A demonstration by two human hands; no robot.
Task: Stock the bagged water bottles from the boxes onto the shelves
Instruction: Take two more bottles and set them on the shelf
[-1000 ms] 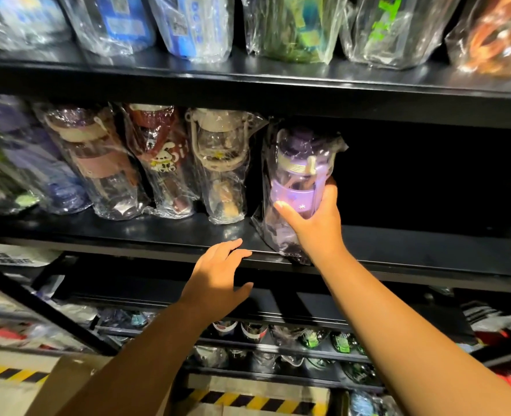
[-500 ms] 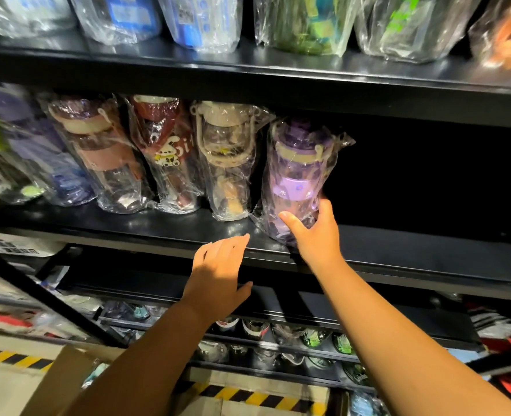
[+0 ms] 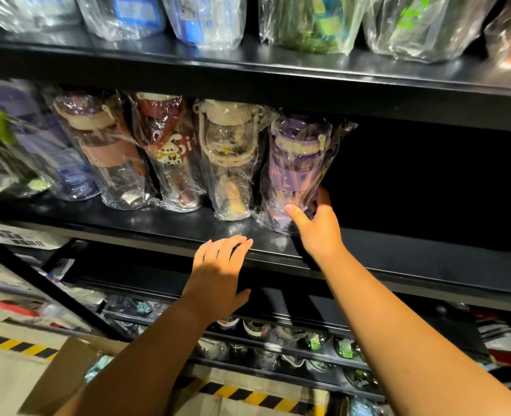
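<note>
I am gripping the purple bottle (image 3: pixel 296 172) low down with my right hand (image 3: pixel 317 226): the thumb is pressing on the front of its bag near the base and the fingers are curling round its right side, their tips going out of sight behind it. The bottle is standing on the middle shelf (image 3: pixel 398 256) at the right end of the row. Its long axis is running nearly upright, and its bag is touching that of the cream bottle (image 3: pixel 230 157) on its left. From my right hand the bottle is rising straight up and a little away from me, so I am judging that any nudge should go in at the base, back and slightly left, to avoid tipping the top. My left hand (image 3: pixel 218 274) is holding nothing; its fingers are lying fairly straight with the tips resting on the shelf's front lip, below and left of the bottle and apart from it. The right hand is plainly the nearer one. To the bottle's right the shelf is running on into darkness. A box (image 3: pixel 68 370) is sitting open below my left arm.
</note>
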